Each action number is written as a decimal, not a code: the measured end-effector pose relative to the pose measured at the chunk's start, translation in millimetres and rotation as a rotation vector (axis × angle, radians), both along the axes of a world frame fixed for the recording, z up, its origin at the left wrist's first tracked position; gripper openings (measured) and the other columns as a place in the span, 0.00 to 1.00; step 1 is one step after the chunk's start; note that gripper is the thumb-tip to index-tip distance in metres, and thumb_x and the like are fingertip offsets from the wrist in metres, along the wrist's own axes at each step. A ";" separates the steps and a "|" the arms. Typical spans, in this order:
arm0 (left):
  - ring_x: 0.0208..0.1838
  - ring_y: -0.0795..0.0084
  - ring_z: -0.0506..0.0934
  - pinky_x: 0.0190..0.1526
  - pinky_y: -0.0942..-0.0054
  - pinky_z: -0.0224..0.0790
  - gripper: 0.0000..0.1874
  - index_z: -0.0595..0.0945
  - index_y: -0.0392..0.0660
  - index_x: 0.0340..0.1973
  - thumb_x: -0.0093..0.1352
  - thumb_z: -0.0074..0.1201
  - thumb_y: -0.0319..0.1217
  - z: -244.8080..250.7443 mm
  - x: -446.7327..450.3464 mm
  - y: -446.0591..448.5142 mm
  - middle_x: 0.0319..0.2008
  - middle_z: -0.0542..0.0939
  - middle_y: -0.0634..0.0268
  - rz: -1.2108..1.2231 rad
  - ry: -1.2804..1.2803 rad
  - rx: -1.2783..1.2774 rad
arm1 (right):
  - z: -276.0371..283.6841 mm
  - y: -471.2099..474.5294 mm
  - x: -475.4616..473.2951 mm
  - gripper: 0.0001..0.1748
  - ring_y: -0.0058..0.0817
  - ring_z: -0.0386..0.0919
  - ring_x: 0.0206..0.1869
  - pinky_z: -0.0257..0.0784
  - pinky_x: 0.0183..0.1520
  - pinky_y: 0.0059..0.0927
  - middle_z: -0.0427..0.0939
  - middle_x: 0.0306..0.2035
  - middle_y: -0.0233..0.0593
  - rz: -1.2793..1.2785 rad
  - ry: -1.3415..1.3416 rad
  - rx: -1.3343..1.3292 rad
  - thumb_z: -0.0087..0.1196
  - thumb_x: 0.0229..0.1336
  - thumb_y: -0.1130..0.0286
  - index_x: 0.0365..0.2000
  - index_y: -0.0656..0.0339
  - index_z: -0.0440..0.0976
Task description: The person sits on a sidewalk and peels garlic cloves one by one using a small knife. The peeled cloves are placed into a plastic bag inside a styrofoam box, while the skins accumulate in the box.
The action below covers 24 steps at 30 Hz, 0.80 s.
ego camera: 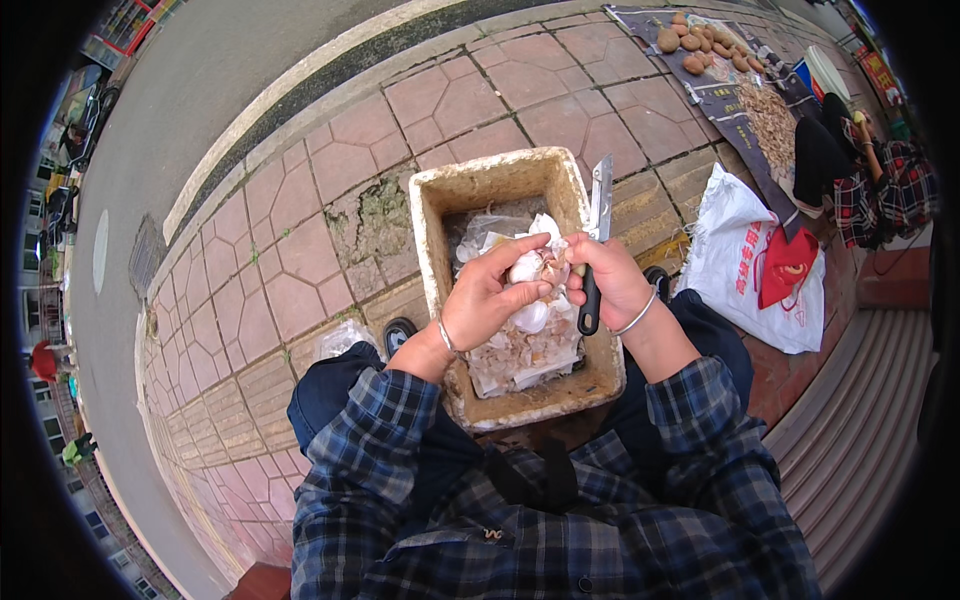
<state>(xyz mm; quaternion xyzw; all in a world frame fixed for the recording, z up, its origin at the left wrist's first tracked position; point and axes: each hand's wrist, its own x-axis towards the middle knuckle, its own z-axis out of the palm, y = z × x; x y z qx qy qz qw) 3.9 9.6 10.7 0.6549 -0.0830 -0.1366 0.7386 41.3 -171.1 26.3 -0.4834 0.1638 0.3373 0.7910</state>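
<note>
My left hand (486, 294) holds a garlic bulb (527, 268) with white, partly torn skin between thumb and fingers. At the bulb's right side, the thumb and fingertips of my right hand (616, 279) touch its loose skin. The same hand keeps hold of a small knife by its black handle (589, 304); the slotted metal blade (601, 196) points away from me. A pale piece, perhaps a clove, shows by the right fingers. Below both hands stands a worn foam box (429, 247) between my knees. Papery garlic skins (517, 352) and plastic wrapping (491, 225) lie inside it.
To the right lie a white woven sack (720, 247) and a red bag (786, 268). Beyond, a dark sheet (731, 112) bears potatoes (694, 41) and a heap of tan pieces (766, 124). A person (862, 172) sits beside it. Ridged steps (847, 405) rise at lower right.
</note>
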 end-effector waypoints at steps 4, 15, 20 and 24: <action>0.44 0.78 0.73 0.45 0.78 0.68 0.20 0.71 0.39 0.53 0.66 0.53 0.27 2.4 2.1 -6.3 0.45 0.76 0.64 0.100 0.126 -0.252 | -3.5 -0.3 0.9 0.07 0.16 0.66 0.19 0.61 0.18 0.18 0.68 0.20 0.29 0.005 0.037 -0.032 0.49 0.50 0.73 0.32 0.62 0.70; 0.29 0.77 0.71 0.29 0.77 0.65 0.14 0.71 0.40 0.49 0.69 0.45 0.31 1.9 16.6 10.7 0.37 0.75 0.63 0.492 0.290 -0.519 | -19.3 12.6 -10.8 0.06 0.14 0.64 0.15 0.59 0.14 0.18 0.68 0.16 0.28 0.111 -0.159 -0.297 0.53 0.49 0.72 0.21 0.61 0.69; 0.28 0.73 0.71 0.30 0.73 0.64 0.17 0.70 0.39 0.49 0.66 0.41 0.30 5.2 14.6 11.3 0.38 0.74 0.60 0.422 0.332 -0.504 | -16.8 14.3 -9.8 0.06 0.14 0.65 0.16 0.61 0.16 0.18 0.71 0.18 0.29 0.168 -0.180 -0.466 0.55 0.48 0.70 0.25 0.63 0.73; 0.28 0.72 0.71 0.30 0.73 0.64 0.18 0.70 0.38 0.48 0.63 0.38 0.30 10.4 11.6 8.0 0.37 0.74 0.58 0.283 0.386 -0.493 | -14.9 9.7 -6.6 0.11 0.14 0.65 0.19 0.63 0.22 0.20 0.74 0.21 0.29 0.266 -0.387 -0.664 0.58 0.48 0.69 0.32 0.64 0.76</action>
